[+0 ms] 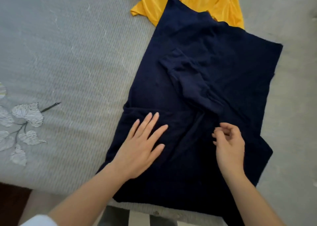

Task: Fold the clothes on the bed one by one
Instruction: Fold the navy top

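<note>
A navy blue garment lies spread lengthwise on the grey bed, with a rumpled fold of cloth across its middle. My left hand rests flat on the garment's near left part, fingers spread. My right hand hovers just above the near right part, fingers curled loosely with nothing pinched between them. A yellow garment lies crumpled at the far end, partly under the navy one.
The grey bedspread has a pale leaf print at the left. The bed's near edge runs along the bottom, with dark floor at the lower left. Bare bedspread shows right of the garment.
</note>
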The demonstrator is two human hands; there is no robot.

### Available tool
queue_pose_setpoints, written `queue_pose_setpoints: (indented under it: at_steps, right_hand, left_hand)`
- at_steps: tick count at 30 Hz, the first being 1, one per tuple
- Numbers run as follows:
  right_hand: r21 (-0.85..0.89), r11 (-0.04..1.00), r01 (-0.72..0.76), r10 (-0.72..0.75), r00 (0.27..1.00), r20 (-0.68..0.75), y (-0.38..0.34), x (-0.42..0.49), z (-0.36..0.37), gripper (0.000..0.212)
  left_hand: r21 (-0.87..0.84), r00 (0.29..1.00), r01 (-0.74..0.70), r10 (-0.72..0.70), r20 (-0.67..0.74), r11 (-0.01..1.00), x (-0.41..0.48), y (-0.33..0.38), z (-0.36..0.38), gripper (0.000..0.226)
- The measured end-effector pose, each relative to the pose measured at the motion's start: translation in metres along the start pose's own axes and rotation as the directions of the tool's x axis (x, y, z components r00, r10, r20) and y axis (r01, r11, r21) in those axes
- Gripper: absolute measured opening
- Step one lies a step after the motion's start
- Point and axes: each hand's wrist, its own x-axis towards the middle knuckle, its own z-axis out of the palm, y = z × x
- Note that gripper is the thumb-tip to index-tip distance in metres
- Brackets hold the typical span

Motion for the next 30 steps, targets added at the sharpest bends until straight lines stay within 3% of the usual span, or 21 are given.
queue_pose_setpoints:
  at_steps: [4,7,10,11,12,13,14,15,17,19,21,24,26,27,29,30]
  right_hand:
    - [-0.161,0.975,0.153,-0.136,0.984,0.112,-0.014,0.025,0.012,0.058]
    - [-0.489,0.794,0.362,-0.333,0.931,0.150,-0.021,0.047,0.029,0.074]
    - [-0.576,0.580,0.576,-0.527,0.805,0.273,-0.028,0.064,0.037,0.051]
    - [-0.556,0.544,0.629,-0.550,0.767,0.330,-0.033,0.069,0.039,0.037]
    - [-0.488,0.587,0.646,-0.545,0.761,0.352,-0.035,0.080,0.040,0.024]
    - [-0.343,0.729,0.592,-0.507,0.804,0.310,-0.043,0.087,0.037,0.014]
    - [-0.087,0.889,0.449,-0.422,0.879,0.223,-0.054,0.094,0.032,0.008]
    - [0.191,0.945,0.266,-0.294,0.945,0.140,-0.065,0.103,0.022,0.010]
    - [0.523,0.851,-0.049,-0.020,0.992,0.126,-0.074,0.119,-0.008,0.015]
    - [0.507,0.819,-0.268,0.186,0.960,0.207,-0.063,0.130,-0.032,0.013]
    - [0.414,0.820,-0.395,0.330,0.917,0.222,-0.042,0.131,-0.047,0.018]
    - [0.475,0.746,-0.467,0.396,0.884,0.248,-0.028,0.124,-0.052,0.032]
    - [0.493,0.775,-0.395,0.351,0.918,0.183,-0.030,0.115,-0.047,0.045]
    - [0.436,0.845,-0.311,0.294,0.950,0.108,-0.032,0.108,-0.041,0.049]
    - [0.088,0.995,0.036,-0.031,0.998,-0.053,-0.036,0.093,-0.025,0.059]
    - [-0.106,0.965,0.241,-0.246,0.969,-0.034,-0.035,0.089,-0.015,0.061]
  left_hand:
    - [0.106,0.975,0.221,-0.220,-0.018,0.970,-0.019,-0.015,0.021,0.055]
    - [0.100,0.957,0.290,-0.286,-0.055,0.952,-0.015,-0.009,0.027,0.056]
    - [0.097,0.950,0.310,-0.305,-0.064,0.946,-0.013,-0.006,0.027,0.056]
    - [0.100,0.948,0.315,-0.310,-0.068,0.944,-0.013,-0.006,0.027,0.056]
    - [0.101,0.947,0.319,-0.313,-0.072,0.942,-0.013,-0.006,0.027,0.056]
    - [0.100,0.946,0.323,-0.316,-0.075,0.941,-0.013,-0.005,0.027,0.056]
    - [0.098,0.945,0.325,-0.319,-0.075,0.941,-0.012,-0.005,0.027,0.056]
    - [0.098,0.944,0.326,-0.320,-0.075,0.940,-0.012,-0.005,0.027,0.056]
    - [0.102,0.943,0.330,-0.323,-0.080,0.938,-0.012,-0.004,0.027,0.056]
    - [0.100,0.942,0.331,-0.323,-0.085,0.938,-0.012,-0.004,0.028,0.057]
    - [0.102,0.943,0.329,-0.322,-0.084,0.939,-0.012,-0.004,0.028,0.057]
    - [0.094,0.944,0.328,-0.322,-0.078,0.940,-0.012,-0.002,0.026,0.057]
    - [0.087,0.943,0.329,-0.323,-0.079,0.940,-0.011,-0.002,0.026,0.057]
    - [0.084,0.943,0.329,-0.323,-0.079,0.940,-0.011,-0.002,0.026,0.058]
    - [0.081,0.943,0.330,-0.324,-0.079,0.940,-0.011,-0.002,0.026,0.058]
    - [0.084,0.943,0.330,-0.323,-0.080,0.940,-0.010,-0.002,0.026,0.058]
